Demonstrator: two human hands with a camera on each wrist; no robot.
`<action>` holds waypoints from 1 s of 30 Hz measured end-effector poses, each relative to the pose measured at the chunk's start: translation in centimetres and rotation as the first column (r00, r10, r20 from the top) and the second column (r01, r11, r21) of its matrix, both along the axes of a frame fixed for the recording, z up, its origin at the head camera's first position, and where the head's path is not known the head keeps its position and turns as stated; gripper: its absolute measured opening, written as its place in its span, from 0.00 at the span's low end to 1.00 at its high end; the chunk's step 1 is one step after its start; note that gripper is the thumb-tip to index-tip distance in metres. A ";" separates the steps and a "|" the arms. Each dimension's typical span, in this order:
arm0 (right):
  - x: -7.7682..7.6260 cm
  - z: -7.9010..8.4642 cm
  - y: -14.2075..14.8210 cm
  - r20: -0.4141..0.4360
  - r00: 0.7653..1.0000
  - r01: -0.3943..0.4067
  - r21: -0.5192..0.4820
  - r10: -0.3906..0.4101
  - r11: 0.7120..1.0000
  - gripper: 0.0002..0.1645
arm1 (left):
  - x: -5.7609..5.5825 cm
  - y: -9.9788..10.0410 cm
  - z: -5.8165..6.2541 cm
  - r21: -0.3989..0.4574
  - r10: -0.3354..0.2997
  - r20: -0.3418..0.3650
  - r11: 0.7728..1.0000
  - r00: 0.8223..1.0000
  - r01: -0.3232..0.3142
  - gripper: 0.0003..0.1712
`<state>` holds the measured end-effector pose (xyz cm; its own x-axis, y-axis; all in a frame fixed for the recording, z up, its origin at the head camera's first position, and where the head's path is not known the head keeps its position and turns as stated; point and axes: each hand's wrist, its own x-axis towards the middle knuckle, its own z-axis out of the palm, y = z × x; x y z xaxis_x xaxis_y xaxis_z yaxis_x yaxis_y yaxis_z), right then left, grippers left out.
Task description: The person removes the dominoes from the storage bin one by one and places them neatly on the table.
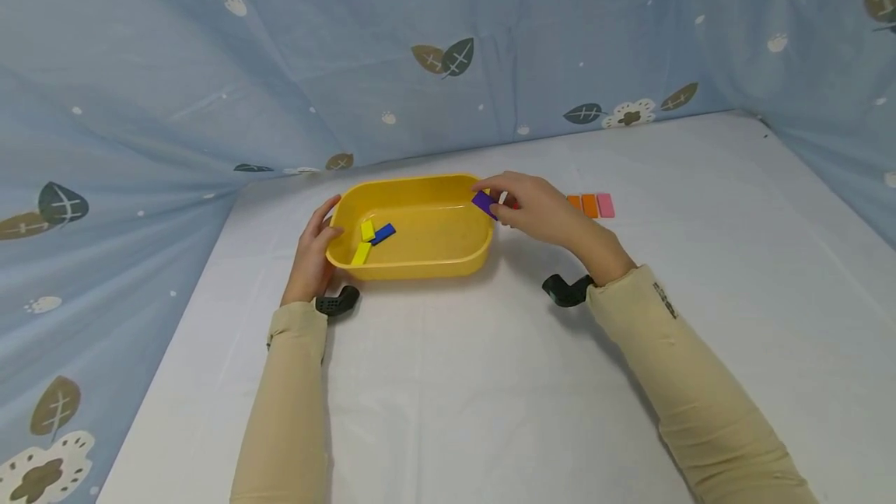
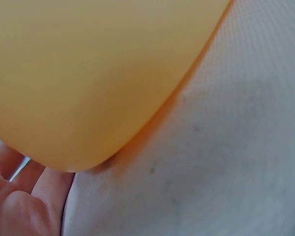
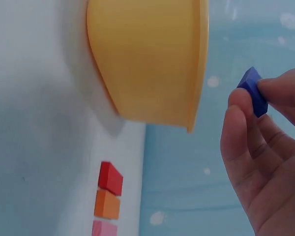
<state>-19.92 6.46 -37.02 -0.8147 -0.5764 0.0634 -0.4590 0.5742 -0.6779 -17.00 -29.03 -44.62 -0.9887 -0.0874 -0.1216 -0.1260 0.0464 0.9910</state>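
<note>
The right hand, right of centre in the head view, has thumb and fingertips clamped on a purple block, which juts from its left side. The block's long axis slants from upper left to lower right. It shows against the right rim of the yellow tray; in the right wrist view it is clear of the tray, beyond the rim. The tray's inside therefore opens leftward from the block, its long axis running across the frame, and the right hand is much the nearer to this end.

At the tray's left end the left hand grips it, thumb at the rim. Two yellow blocks and a blue block lie inside, near that hand.

Right of the right hand, orange blocks and a pink block stand in a row; the right wrist view adds a red block.
</note>
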 end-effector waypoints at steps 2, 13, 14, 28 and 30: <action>-0.3 -0.1 0.5 0.027 0.999 0.028 -0.012 -0.028 1.000 0.22 | 0.0 -0.1 -0.1 0.002 -0.001 -0.001 1.000 1.000 0.001 0.30; -1.8 0.1 4.3 0.118 0.975 0.194 -0.044 -0.188 0.980 0.23 | -0.1 -0.2 -0.2 0.003 -0.001 -0.009 1.000 1.000 0.001 0.29; -2.0 0.0 4.6 0.117 0.973 0.205 -0.042 -0.199 0.978 0.23 | -0.1 -0.2 -0.2 0.000 -0.002 -0.009 1.000 1.000 0.002 0.29; -3.2 -0.9 8.1 0.181 0.935 0.323 -0.075 -0.306 0.943 0.25 | -0.2 0.1 0.1 0.001 0.000 0.001 1.000 1.000 0.000 0.29; -3.2 -1.1 8.5 0.185 0.930 0.335 -0.078 -0.316 0.939 0.26 | -0.2 0.1 0.0 -0.002 0.004 0.004 1.000 1.000 -0.003 0.29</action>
<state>-23.14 15.01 -38.13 -0.9605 -0.2749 -0.0432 -0.1341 0.5932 -0.7938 -17.22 -28.97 -44.57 -0.9879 -0.0910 -0.1253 -0.1300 0.0476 0.9904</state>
